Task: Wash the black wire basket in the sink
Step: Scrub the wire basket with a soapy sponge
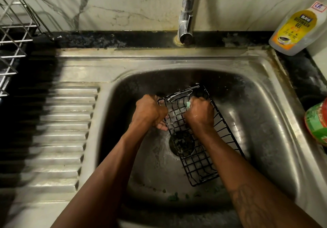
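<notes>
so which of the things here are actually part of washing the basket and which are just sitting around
In the job: black wire basket; left hand gripping its edge; right hand holding a green scrub pad against it; sink; tap.

Just lying about: dishwash gel bottle; wire rack; green and red jar at the right edge.
</notes>
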`<state>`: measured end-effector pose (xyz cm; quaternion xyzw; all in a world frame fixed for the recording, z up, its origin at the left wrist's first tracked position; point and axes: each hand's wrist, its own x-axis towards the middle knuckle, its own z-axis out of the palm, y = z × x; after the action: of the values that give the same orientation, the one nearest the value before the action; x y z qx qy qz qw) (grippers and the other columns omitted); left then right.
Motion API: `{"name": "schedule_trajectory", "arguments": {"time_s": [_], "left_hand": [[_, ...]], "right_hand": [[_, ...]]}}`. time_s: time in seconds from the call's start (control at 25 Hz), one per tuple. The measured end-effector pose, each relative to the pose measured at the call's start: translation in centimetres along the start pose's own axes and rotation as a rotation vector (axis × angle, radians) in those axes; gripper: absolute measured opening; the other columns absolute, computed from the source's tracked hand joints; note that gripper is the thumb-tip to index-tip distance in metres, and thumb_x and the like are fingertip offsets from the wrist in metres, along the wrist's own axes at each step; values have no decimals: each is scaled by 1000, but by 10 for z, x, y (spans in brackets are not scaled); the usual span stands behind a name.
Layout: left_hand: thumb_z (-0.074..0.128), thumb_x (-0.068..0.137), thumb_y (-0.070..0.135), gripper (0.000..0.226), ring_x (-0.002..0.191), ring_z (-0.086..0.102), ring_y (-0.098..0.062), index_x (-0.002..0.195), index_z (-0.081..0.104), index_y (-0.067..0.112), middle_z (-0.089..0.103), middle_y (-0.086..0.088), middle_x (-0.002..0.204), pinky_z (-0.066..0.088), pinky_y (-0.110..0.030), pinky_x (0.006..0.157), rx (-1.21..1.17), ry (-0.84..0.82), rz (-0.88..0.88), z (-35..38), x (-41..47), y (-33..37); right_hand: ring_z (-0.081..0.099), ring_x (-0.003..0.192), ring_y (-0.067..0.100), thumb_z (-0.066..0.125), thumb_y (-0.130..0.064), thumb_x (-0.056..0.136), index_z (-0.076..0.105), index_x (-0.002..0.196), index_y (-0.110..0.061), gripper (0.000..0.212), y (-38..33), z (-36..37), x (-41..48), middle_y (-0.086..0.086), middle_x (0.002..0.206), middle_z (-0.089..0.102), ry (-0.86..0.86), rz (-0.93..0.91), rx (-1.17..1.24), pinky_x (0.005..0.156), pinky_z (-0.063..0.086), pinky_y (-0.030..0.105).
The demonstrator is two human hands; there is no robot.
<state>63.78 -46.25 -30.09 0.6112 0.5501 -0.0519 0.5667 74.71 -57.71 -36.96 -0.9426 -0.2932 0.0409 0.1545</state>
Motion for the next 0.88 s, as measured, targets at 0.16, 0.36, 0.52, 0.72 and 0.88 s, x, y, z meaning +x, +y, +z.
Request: {"name": "schedule_trajectory", "arguments": {"time_s": [0.16, 0.36, 0.52, 0.72, 0.88], "left_hand": [[72, 79, -2, 27, 58, 74, -38, 88, 61, 21, 73, -22, 84, 65, -48, 68, 8, 30, 6, 1, 0, 0], [72, 74, 3, 29, 59, 75, -38, 96, 63, 20, 75, -19, 82, 64, -50, 70, 13, 13, -24, 1, 5, -1], [67, 83, -3, 27, 57, 74, -38, 96, 61, 19, 74, -18, 89, 65, -47, 69, 15, 13, -5, 2, -3, 2], [69, 84, -1, 22, 56, 74, -37, 89, 61, 19, 74, -18, 86, 65, -48, 67, 29, 38, 19, 1, -10, 2], [72, 83, -1, 27, 56, 74, -39, 86, 60, 22, 73, -20, 85, 65, -49, 67, 18, 19, 5, 2, -10, 4]], "right_hand": [[60, 69, 17, 61, -9, 90, 66, 87, -13, 7, -20, 7, -10, -1, 77, 57, -171, -214, 135, 57, 43, 24], [59, 75, 18, 62, -8, 91, 68, 96, -13, 9, -14, 8, 1, 6, 91, 65, -90, -165, 16, 63, 42, 25], [63, 75, 17, 57, -11, 96, 67, 92, -16, 12, -8, 10, 0, 5, 88, 66, -63, -29, 64, 56, 31, 9], [66, 59, 6, 76, -9, 87, 72, 94, -15, 10, -40, 9, -3, 6, 87, 75, -124, 846, 1115, 47, 49, 13], [72, 59, 9, 73, 4, 86, 71, 103, -3, 18, -50, 0, 1, 11, 87, 75, -89, 935, 1541, 52, 54, 18]]}}
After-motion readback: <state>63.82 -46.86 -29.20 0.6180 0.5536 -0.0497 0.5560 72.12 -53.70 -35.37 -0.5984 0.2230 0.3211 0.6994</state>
